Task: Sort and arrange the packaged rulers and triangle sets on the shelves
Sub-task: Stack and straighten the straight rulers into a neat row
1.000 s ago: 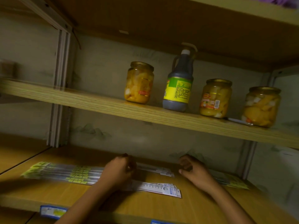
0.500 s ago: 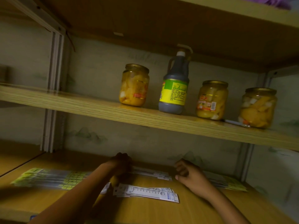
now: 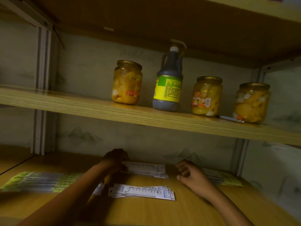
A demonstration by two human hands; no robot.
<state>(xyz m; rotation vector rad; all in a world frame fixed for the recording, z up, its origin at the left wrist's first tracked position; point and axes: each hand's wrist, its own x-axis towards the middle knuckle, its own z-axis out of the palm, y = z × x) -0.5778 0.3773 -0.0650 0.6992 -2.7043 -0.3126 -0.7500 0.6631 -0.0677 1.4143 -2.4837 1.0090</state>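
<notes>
At lower centre of the frame, the left hand (image 3: 114,160) reaches to the back of the lower shelf (image 3: 187,212), its fingers curled onto the left end of a white ruler pack stack (image 3: 146,170); how firm the grip is cannot be told in the dimness. The right hand (image 3: 192,176) hovers just right of that stack, fingers loosely curled, holding nothing. Another white ruler pack pile (image 3: 141,192) lies nearer, with green-labelled packs (image 3: 37,181) at lower left and more (image 3: 223,178) at right.
</notes>
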